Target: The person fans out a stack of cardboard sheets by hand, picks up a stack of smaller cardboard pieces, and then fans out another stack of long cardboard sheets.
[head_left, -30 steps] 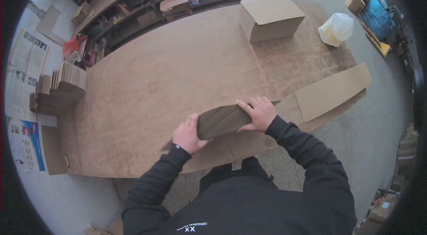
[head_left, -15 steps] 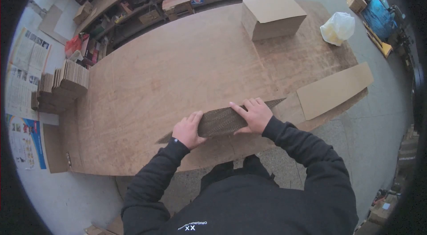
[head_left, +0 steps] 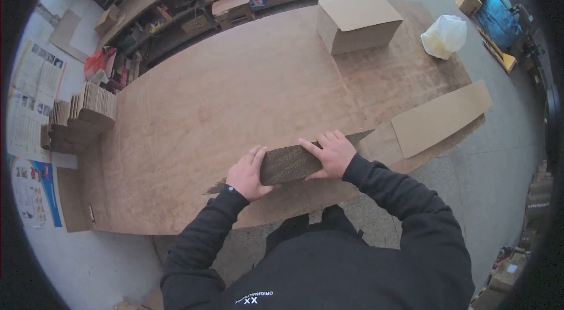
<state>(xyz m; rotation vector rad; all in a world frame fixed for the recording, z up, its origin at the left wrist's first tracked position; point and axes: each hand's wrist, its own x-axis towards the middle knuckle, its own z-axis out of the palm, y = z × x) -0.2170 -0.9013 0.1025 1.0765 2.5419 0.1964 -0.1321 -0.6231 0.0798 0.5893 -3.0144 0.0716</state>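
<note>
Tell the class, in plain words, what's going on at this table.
A person grips a brown, apparently corrugated cardboard stack between both hands, left hand toward one end and right hand toward the other, by the near side of the table. To the right lies a flat cardboard sheet. Farther back sit a cardboard pile and a white plastic bag.

Left arm (head_left: 205,245) and right arm (head_left: 405,210) both bent, stretched forward from the torso (head_left: 320,275); left hand (head_left: 247,176) and right hand (head_left: 335,155) out ahead of it, kinda spaced, fingers (head_left: 309,147) curled in a grip.
</note>
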